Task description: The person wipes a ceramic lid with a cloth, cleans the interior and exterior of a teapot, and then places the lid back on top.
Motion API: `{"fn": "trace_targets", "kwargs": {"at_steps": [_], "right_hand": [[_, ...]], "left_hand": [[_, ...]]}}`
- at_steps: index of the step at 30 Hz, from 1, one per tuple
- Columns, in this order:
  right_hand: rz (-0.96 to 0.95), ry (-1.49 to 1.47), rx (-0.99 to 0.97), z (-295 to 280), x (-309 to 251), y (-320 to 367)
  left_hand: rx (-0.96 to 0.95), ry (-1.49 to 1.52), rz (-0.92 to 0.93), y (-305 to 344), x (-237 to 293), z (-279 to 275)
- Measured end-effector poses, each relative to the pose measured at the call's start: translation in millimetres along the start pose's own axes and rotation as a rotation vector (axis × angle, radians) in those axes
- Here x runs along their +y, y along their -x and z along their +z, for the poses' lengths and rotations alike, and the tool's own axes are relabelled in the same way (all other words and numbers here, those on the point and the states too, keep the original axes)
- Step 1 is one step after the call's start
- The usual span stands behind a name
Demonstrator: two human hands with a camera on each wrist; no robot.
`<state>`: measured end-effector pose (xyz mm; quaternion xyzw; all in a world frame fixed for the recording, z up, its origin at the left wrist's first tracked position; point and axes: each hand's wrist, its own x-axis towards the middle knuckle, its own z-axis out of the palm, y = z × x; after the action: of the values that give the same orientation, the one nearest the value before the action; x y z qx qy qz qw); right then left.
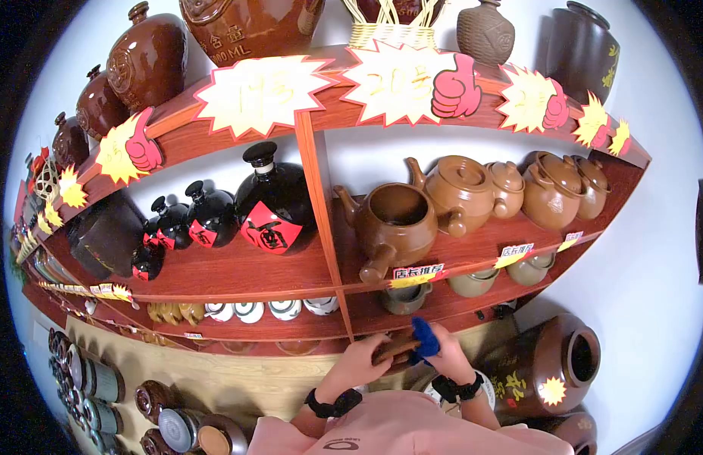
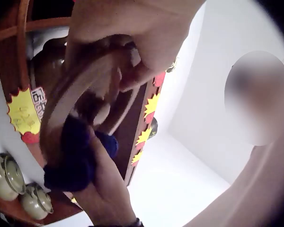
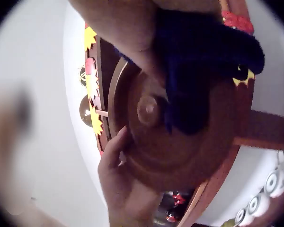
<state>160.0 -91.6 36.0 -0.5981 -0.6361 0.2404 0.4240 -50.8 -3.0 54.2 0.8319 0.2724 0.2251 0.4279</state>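
A round brown clay lid [image 3: 180,163] with a knob in its middle is held up before the shelf. My left hand [image 1: 364,362] grips the lid by its rim, thumb on one face, as the right wrist view shows. My right hand [image 1: 451,358] holds a dark blue cloth [image 1: 425,339] against the lid's knobbed face, close beside the knob. Part of that face is hidden behind the cloth. Just beyond the hands, a brown clay teapot [image 1: 397,227] stands on the shelf with its mouth uncovered.
Lidded brown pots [image 1: 552,189] line the same shelf, right of the teapot. Black bottles [image 1: 272,205] stand left of the divider [image 1: 315,189]. Small green-grey pots [image 1: 472,282] sit on the lower shelf. A large brown jar [image 1: 544,364] is close on my right; several jars [image 1: 177,428] stand at lower left.
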Motion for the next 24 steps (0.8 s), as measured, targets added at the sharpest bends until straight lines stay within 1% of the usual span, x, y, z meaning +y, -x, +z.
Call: {"fn": "trace_targets", "kwargs": {"at_steps": [1,3,4,5,8,10,13,16,19,22,23,24], "right_hand": [[-0.046,0.081,-0.050,-2,-9,0],[-0.139,0.243,-0.148,0,-23,0],[-0.128,0.254,-0.220,4,-21,2],[-0.103,0.261,-0.213,7,-20,5],[-0.050,0.278,-0.197,13,-18,8],[-0.044,0.281,-0.198,14,-15,9],[-0.101,0.194,-0.156,9,-15,5],[-0.109,0.139,-0.056,4,-20,-1],[-0.126,0.092,0.040,8,10,-1],[0.116,-0.377,0.263,27,16,-1],[0.152,-0.491,0.288,33,21,0],[0.191,-0.603,0.311,38,23,-1]], "left_hand": [[-0.074,-0.085,0.028,0,-1,0],[-0.177,-0.099,-0.026,-3,-2,9],[-0.217,-0.115,-0.044,-4,-8,17],[-0.255,-0.131,-0.062,-5,-15,25],[-0.175,-0.116,-0.104,-5,-30,39],[-0.156,-0.119,-0.105,-6,-26,38],[-0.086,-0.125,-0.128,-6,-22,41],[0.025,-0.043,-0.153,-6,-5,36],[0.167,0.066,-0.123,-7,10,25],[0.320,0.166,-0.092,-7,11,23],[0.374,0.200,-0.086,-7,11,24],[0.431,0.251,-0.121,-6,8,28]]}}
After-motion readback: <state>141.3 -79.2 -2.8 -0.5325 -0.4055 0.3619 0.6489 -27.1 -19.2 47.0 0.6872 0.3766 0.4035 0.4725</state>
